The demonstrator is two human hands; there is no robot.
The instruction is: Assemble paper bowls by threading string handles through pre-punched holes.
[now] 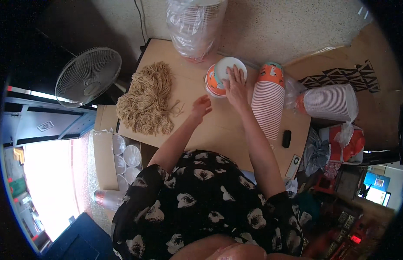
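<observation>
An orange paper bowl with a white lid lies tilted on the wooden table. My right hand presses flat on the lid, fingers spread over it. My left hand hovers just left of the bowl, fingers loosely curled, holding nothing. A heap of tan string lies further left on the table. A tall stack of orange paper bowls lies on its side to the right of my right hand.
A plastic bag of stacked lids stands at the table's far edge. Another bagged stack of bowls lies at the right. A fan stands left. A cardboard box of clear cups sits below the table. A small black object rests near the table's right edge.
</observation>
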